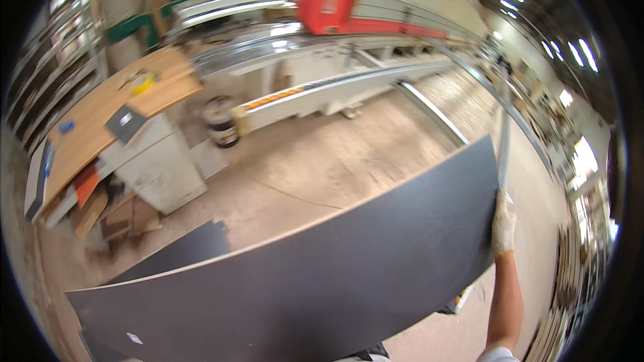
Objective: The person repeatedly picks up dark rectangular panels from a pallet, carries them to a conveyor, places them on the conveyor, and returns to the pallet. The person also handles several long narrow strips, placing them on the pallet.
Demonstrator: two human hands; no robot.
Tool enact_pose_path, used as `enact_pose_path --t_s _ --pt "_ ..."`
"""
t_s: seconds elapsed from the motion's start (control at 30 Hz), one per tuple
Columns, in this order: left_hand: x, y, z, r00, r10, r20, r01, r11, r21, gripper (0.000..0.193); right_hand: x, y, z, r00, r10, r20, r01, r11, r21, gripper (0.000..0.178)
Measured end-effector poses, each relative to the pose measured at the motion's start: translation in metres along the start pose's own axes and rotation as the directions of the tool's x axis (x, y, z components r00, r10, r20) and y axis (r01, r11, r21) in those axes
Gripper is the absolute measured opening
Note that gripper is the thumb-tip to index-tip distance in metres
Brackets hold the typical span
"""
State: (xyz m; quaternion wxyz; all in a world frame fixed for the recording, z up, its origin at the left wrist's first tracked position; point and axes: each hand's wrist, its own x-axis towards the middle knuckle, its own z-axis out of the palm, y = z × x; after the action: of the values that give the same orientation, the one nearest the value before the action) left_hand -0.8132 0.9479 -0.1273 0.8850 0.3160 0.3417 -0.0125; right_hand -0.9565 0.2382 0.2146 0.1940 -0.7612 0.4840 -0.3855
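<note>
A large dark grey board (322, 261) with a pale edge slants across the lower part of the head view, its right end raised. My right hand (504, 225), in a whitish knitted glove, grips that right end, with the fingers partly hidden at the edge. A small white label (135, 338) sticks to the board's lower left. Behind the board, at its far left side, another dark panel (184, 253) shows in part. My left hand is not in view.
A wooden-topped desk (87, 141) stands at the left, with yellow tape (142, 83) on it. Beside it are a dark bucket (221, 121) and a long machine with a red head (327, 1). Metal rails (433, 112) extend at the right. Stacked boards (569, 268) line the far right.
</note>
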Motion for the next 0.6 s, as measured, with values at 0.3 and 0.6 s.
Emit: enact_pose_path --t_s 0.3,0.6 --pt "-0.166 -0.051 0.186 0.984 0.069 0.165 -0.095 0.984 0.152 0.07 0.032 0.245 -0.199 0.9 0.397 -0.178 -0.395 0.917 0.047 0.067" --pt "-0.205 -0.125 0.29 0.825 -0.138 0.548 -0.035 0.956 0.293 0.059 -0.091 0.432 -0.335 0.846 0.482 -0.227 -0.451 0.875 0.176 0.06"
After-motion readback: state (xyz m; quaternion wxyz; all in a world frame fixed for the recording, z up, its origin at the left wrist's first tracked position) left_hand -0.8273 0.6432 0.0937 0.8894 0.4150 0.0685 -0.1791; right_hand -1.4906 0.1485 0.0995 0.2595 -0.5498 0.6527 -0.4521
